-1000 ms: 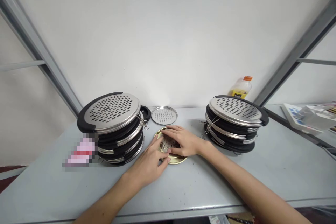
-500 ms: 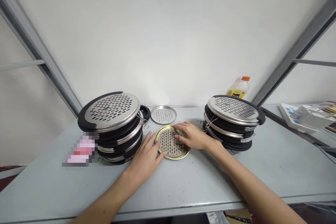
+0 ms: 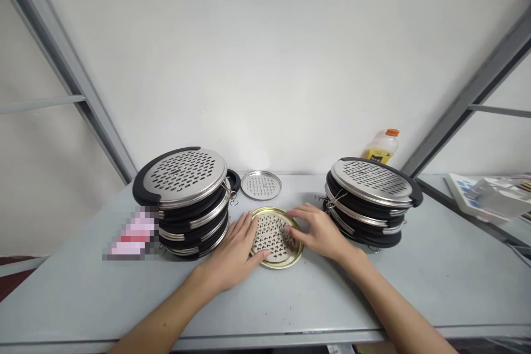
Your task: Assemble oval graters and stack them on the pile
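Note:
A round metal grater plate [image 3: 271, 239] with a gold-coloured rim lies flat on the grey table in front of me. My left hand [image 3: 233, 249] is open, laid along the plate's left side, fingers stretched out and thumb at the near rim. From the right, my right hand [image 3: 321, 232] rests over the rim, its fingers bent and thumb apart from them. That thumb touches the perforated surface, where a dark smudge or reflection shows. Another round grater plate [image 3: 261, 185], silver, sits behind. Stacked round graters with black edging stand on both sides: the left stack [image 3: 182, 177] and the right stack [image 3: 373, 182].
A bottle with an orange cap [image 3: 380, 146] stands behind the right stack. A pixelated pink item [image 3: 131, 235] lies left of the left stack. Grey metal posts [image 3: 93, 113] frame the white wall. Paper or plastic items [image 3: 483, 196] are at the far right. Small specks dot the table.
The gold-rimmed plate sits slightly nearer to me, and its holes look different. Both hands have come a little closer with it. The whole view has shifted a little.

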### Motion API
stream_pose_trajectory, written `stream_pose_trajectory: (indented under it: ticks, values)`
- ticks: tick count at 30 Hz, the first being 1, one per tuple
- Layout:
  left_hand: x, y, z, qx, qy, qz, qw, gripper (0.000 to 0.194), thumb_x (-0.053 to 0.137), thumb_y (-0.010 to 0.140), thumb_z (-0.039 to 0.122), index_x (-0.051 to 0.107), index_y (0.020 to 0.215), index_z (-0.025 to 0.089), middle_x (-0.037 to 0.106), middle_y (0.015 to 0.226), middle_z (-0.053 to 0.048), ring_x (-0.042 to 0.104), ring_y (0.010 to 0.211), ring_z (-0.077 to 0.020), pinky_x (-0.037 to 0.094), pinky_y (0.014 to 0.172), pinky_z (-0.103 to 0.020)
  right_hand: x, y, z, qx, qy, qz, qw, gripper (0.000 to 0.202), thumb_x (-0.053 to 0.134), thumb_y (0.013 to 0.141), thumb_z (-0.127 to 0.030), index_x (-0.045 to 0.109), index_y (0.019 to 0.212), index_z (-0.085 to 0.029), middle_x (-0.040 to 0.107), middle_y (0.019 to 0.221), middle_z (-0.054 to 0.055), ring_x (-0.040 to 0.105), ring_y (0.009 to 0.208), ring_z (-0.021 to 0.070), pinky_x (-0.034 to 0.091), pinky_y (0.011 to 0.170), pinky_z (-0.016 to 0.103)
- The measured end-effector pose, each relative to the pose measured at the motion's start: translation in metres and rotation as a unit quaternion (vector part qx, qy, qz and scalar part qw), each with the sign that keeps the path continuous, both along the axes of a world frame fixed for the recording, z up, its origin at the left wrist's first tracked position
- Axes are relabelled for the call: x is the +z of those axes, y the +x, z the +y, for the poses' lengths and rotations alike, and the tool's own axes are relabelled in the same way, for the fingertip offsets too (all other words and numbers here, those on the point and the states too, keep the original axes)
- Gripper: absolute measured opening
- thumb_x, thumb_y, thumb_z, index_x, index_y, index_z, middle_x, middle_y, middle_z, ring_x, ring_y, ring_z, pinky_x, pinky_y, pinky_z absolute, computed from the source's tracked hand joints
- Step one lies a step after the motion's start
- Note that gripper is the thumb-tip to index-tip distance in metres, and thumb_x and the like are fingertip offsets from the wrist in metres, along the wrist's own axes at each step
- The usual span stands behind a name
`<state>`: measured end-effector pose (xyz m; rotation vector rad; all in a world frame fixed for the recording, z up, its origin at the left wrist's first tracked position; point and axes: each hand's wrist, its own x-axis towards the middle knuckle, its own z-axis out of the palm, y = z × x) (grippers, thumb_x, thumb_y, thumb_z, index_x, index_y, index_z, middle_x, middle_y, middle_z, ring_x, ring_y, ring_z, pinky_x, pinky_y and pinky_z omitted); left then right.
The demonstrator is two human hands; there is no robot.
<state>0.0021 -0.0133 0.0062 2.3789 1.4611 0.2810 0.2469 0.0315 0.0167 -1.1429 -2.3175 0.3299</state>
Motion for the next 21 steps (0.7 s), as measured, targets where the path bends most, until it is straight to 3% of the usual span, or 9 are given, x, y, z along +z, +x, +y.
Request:
stream_pose_trajectory:
  ticks: [3, 8, 15, 21]
  values:
    - [-0.002, 0.000, 0.003, 0.008, 0.015, -0.005, 1.000, 0.067, 0.041, 0.095, 0.046, 0.020, 0.149, 0.011, 0.015, 0.155, -0.014, 0.011, 0.144, -0.0267, 0.022, 0.115, -0.045, -0.004, -0.007, 0.000, 0.071, 0.003, 0.034, 0.997, 0.019, 0.065, 0.081, -0.032, 0.069, 0.096, -0.022, 0.065, 0.105, 0.007, 0.057, 0.101, 0.0220, 0.045, 0.089, 0.035]
    - [-0.007, 0.004, 0.007, 0.036, 0.065, -0.008, 0.997, 0.054, 0.042, 0.096, 0.029, 0.030, 0.144, 0.008, 0.029, 0.151, -0.019, 0.024, 0.141, -0.0262, 0.028, 0.113, -0.042, -0.014, -0.022, -0.003, 0.054, -0.021, 0.056, 0.997, 0.008, 0.064, 0.081, -0.025, 0.068, 0.086, -0.022, 0.064, 0.103, 0.007, 0.056, 0.101, 0.0214, 0.044, 0.090, 0.037]
    - [0.001, 0.000, 0.002, 0.023, 0.024, -0.023, 0.999, 0.074, 0.047, 0.091, 0.047, 0.023, 0.146, 0.005, 0.025, 0.152, -0.021, 0.023, 0.141, -0.0290, 0.026, 0.114, -0.043, -0.016, -0.027, -0.004, 0.041, -0.044, 0.078, 0.995, 0.006, 0.065, 0.078, -0.023, 0.068, 0.083, -0.021, 0.066, 0.096, 0.004, 0.058, 0.094, 0.0204, 0.044, 0.088, 0.036]
    - [0.003, -0.001, 0.002, 0.032, -0.004, -0.044, 0.999, 0.079, 0.051, 0.088, 0.046, 0.018, 0.147, 0.005, 0.022, 0.153, -0.019, 0.020, 0.142, -0.0291, 0.024, 0.114, -0.043, -0.019, -0.034, -0.005, -0.001, -0.053, 0.082, 0.995, 0.005, 0.064, 0.077, -0.022, 0.070, 0.077, -0.021, 0.067, 0.095, 0.005, 0.059, 0.094, 0.0213, 0.044, 0.087, 0.035]
